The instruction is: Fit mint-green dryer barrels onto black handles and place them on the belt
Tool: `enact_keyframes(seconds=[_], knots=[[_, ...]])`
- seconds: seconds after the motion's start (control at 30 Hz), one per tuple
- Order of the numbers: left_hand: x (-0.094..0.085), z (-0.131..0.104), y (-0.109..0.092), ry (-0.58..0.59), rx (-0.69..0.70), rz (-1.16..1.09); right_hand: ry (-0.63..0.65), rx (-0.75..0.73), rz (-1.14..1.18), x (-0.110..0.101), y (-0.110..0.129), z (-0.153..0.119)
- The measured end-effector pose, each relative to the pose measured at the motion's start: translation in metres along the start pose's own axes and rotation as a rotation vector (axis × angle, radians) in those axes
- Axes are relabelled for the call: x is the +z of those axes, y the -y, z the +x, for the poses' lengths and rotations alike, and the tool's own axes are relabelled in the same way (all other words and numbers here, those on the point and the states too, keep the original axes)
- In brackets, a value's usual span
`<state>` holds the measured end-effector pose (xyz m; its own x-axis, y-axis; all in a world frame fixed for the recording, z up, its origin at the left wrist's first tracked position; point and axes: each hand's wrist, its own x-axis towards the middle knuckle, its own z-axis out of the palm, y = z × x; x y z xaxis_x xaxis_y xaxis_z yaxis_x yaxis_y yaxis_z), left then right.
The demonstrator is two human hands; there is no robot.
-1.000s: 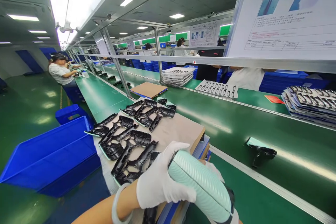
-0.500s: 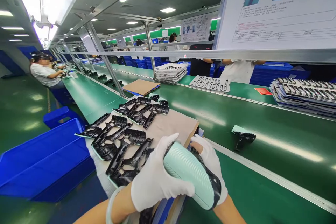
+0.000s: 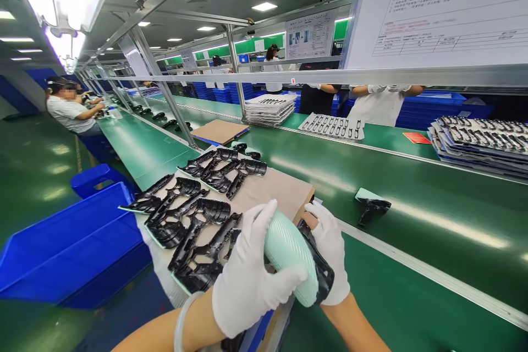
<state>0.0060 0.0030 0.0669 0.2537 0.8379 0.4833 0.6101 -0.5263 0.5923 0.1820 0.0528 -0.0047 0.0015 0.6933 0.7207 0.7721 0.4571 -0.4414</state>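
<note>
A mint-green and black housing with a ribbed surface is held between both gloved hands. My left hand wraps its green side, thumb across the lower part and fingers at the top. My right hand, in a white glove with a bare fingertip showing, grips the black side and handle. Just left of my hands, several black shell parts with green edges lie in rows on a brown sheet atop a stack. Another green and black piece rests on the green conveyor to the right.
Blue bins stand at the left beside the bench. A metal frame with posted sheets crosses above. Stacks of trays with small parts sit across the line. People work at the far left and opposite side.
The housing has been turned between my hands and shows more of its black end. The piece on the conveyor has shifted slightly left. Gloved hands now show by the person opposite.
</note>
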Motion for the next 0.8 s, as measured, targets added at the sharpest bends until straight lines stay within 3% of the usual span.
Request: enact_keyframes(seconds=[0.2,0.33,0.47,0.63,0.67,0.73,0.8], knots=[[-0.004,0.001,0.005,0.039,-0.037,-0.135,-0.077,0.052,-0.06,-0.009,0.014,0.019],[-0.01,0.001,0.003,0.126,-0.129,-0.244,-0.27,-0.015,-0.171,-0.02,0.02,0.024],[-0.016,0.003,0.004,0.188,-0.262,-0.381,-0.386,-0.162,-0.29,-0.039,0.027,0.032],[-0.022,0.002,0.009,0.221,-0.344,-0.421,-0.469,-0.629,-0.409,-0.051,0.026,0.042],[-0.025,0.003,0.01,0.228,-0.356,-0.415,-0.449,-0.643,-0.331,-0.049,0.023,0.042],[-0.031,0.005,0.01,0.254,-0.371,-0.401,-0.361,-0.514,-0.008,-0.043,0.017,0.035],[-0.038,0.009,0.009,0.284,-0.368,-0.405,-0.08,-0.234,0.438,-0.038,0.012,0.022]])
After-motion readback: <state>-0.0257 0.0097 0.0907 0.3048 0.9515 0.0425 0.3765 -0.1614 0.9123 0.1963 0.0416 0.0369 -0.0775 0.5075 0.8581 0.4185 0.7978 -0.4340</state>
